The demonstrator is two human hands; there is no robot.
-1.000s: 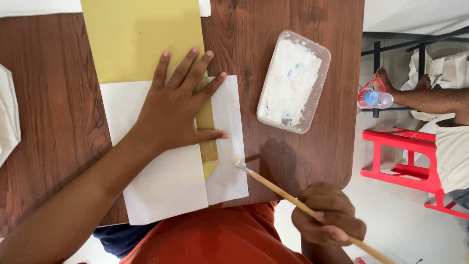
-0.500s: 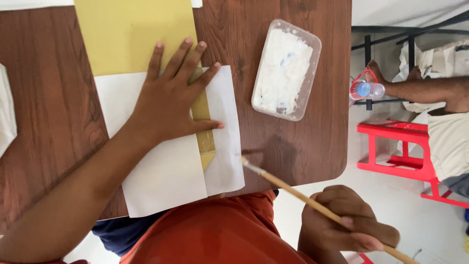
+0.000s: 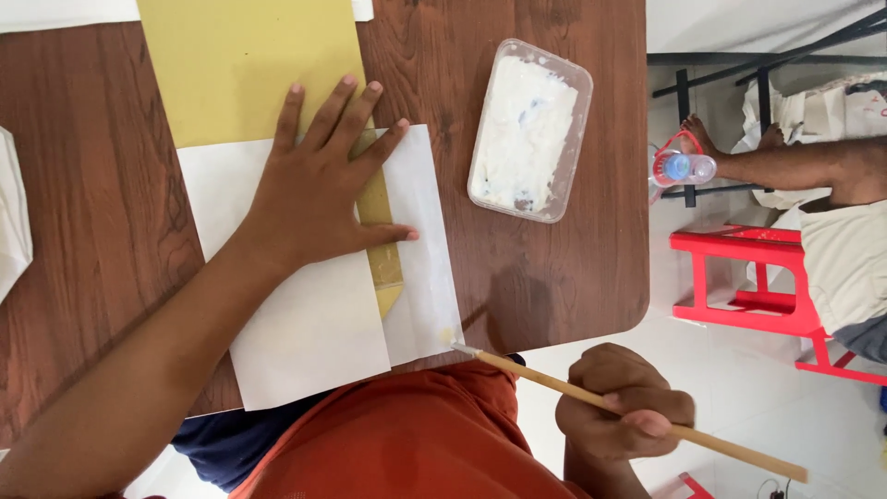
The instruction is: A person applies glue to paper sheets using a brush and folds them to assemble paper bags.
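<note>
Head view: left hand (image 3: 319,199) lies flat, released, on white paper (image 3: 305,333); right hand (image 3: 624,407) grip clenches brush (image 3: 545,377).

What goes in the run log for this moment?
left hand flat on white paper | right hand holds brush | tip at paper's near edge | paste tub untouched

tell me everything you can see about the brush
The brush is a long, thin stick of pale wood with a small whitish tip. It lies slanted, tip up-left at the near corner of the white paper, seemingly touching it beside a faint yellowish smear; the rear end points down-right over the floor. The right hand grips it mid-shaft, fingers curled around it. Nothing else touches it.
</note>
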